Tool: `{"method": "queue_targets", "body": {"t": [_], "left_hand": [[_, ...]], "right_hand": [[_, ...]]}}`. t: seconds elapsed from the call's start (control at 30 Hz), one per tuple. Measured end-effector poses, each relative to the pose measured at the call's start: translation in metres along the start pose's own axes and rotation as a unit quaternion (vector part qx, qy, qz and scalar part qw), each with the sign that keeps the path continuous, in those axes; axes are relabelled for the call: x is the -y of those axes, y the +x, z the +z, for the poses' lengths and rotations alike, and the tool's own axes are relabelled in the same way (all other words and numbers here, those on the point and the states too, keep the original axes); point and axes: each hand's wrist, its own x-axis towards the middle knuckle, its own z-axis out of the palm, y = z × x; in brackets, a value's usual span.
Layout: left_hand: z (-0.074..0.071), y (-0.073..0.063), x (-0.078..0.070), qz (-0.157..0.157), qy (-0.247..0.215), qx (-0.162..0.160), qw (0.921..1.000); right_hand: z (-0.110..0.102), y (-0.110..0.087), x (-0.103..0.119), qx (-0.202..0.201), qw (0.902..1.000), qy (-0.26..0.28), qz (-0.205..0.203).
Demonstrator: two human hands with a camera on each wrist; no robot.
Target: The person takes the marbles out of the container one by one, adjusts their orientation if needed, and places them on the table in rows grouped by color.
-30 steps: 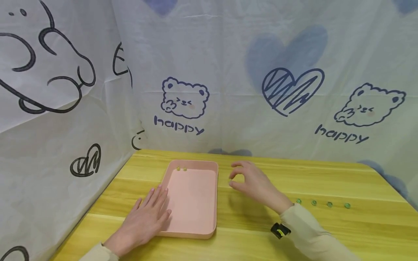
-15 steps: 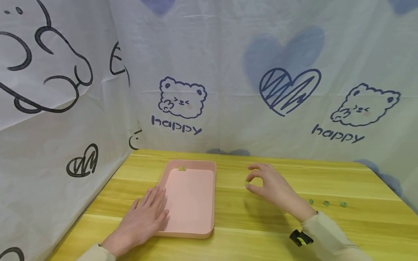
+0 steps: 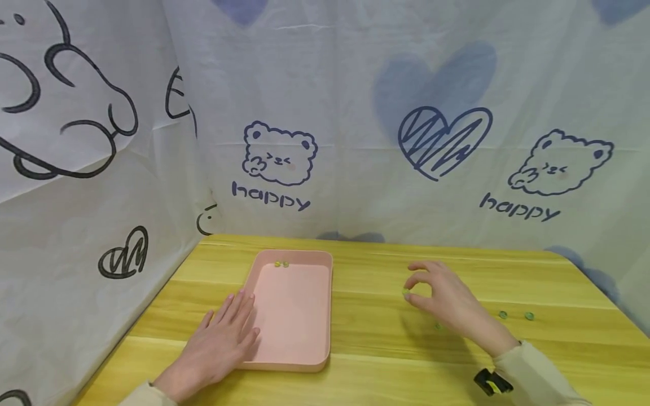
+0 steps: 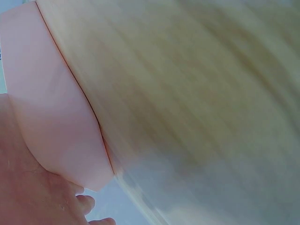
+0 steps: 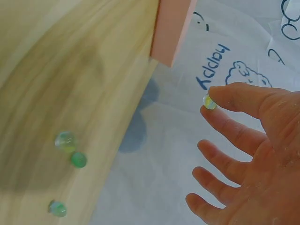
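My right hand [image 3: 449, 296] hovers above the table to the right of the pink tray [image 3: 331, 316]. Its thumb and index fingertip pinch a small clear marble [image 5: 209, 101] with a yellow swirl; the other fingers are spread in the right wrist view. My left hand [image 3: 218, 341] lies with extended fingers over the tray's left rim. Inside the tray, at the far end, sit two yellowish marbles [image 3: 281, 264]. On the table a greenish marble [image 3: 438, 326] shows below the right hand, and two green marbles [image 3: 516, 316] lie farther right.
The wood-grain table [image 3: 370, 361] meets a white printed cloth [image 3: 355, 186] at the back and left side. A black strap-like device [image 3: 492, 383] hangs at the right wrist. In the right wrist view, marbles [image 5: 57, 208] lie near the table edge.
My right hand has moved right, away from the tray, with the marble still pinched. The two marbles in the tray have shifted slightly. The left hand stays at the rim.
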Motion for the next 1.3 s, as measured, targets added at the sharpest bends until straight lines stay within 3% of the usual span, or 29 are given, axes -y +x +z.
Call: {"method": "queue_targets", "body": {"t": [1.3], "left_hand": [[-0.001,0.000,-0.001,-0.004,0.002,0.011,0.9999]], "right_hand": [[-0.002,-0.057,-0.073,0.002,0.9973,-0.062,0.039]]}}
